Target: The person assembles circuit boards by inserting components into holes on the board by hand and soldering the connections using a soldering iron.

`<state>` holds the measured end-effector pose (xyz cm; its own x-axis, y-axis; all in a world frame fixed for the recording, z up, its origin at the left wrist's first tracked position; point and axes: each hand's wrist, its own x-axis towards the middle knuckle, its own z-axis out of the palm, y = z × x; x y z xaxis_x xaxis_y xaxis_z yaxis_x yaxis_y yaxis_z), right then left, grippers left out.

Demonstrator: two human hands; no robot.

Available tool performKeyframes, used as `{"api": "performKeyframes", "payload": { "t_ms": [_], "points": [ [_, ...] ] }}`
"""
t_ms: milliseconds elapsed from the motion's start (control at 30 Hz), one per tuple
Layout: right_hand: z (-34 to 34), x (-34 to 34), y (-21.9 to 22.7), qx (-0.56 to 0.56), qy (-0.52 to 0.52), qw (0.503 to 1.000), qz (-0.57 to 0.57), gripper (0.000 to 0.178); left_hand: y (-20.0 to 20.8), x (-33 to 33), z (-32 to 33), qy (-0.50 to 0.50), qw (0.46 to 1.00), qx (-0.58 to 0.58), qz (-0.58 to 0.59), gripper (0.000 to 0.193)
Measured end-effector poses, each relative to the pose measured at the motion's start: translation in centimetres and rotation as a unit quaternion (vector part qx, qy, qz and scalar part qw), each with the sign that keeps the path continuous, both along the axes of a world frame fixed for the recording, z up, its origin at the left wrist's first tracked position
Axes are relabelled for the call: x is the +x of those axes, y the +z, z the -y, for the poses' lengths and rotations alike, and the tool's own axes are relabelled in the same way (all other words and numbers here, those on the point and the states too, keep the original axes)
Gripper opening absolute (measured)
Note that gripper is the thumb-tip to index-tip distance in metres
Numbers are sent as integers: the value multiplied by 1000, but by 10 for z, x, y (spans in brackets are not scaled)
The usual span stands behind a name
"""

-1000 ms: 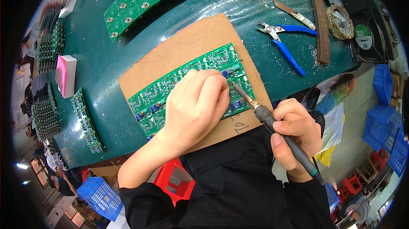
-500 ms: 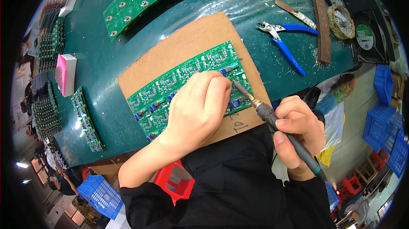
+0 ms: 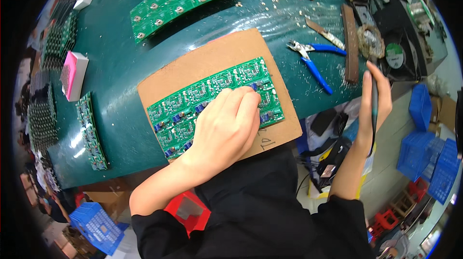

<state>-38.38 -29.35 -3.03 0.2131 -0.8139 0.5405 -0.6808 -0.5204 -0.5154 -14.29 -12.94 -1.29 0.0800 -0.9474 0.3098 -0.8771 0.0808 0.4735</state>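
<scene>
Head view looks down on a green circuit board panel lying on a brown cardboard sheet at the near edge of the dark green tabletop. The panel's long axis runs from near left up to far right. The left hand rests directly on its near right part, fingers curled with the fingertips pressing among the components; whether they pinch anything I cannot tell. The right hand is well apart to the right, out past the tabletop edge, closed around a dark soldering iron held nearly upright, its tip up near a wire cleaning coil. So the left hand is much nearer the panel. The panel is a grid of small repeated boards, with blue parts and silvery joints.
</scene>
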Motion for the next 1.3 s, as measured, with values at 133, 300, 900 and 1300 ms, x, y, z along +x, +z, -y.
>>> {"api": "performKeyframes", "payload": {
  "t_ms": [133,300,900,1300],
  "points": [
    [-58,22,7,162,162,966,122,18,18,20,-15,-50,993,21,-104,20],
    [-91,51,-5,46,246,968,19,28,25,78,-71,265,962,-20,-68,23],
    [-112,132,65,-14,404,892,202,29,-42,131,-112,268,890,-242,-278,19],
    [-123,141,82,-20,418,889,188,30,-37,130,-115,300,903,-197,-236,19]
  ]
}}
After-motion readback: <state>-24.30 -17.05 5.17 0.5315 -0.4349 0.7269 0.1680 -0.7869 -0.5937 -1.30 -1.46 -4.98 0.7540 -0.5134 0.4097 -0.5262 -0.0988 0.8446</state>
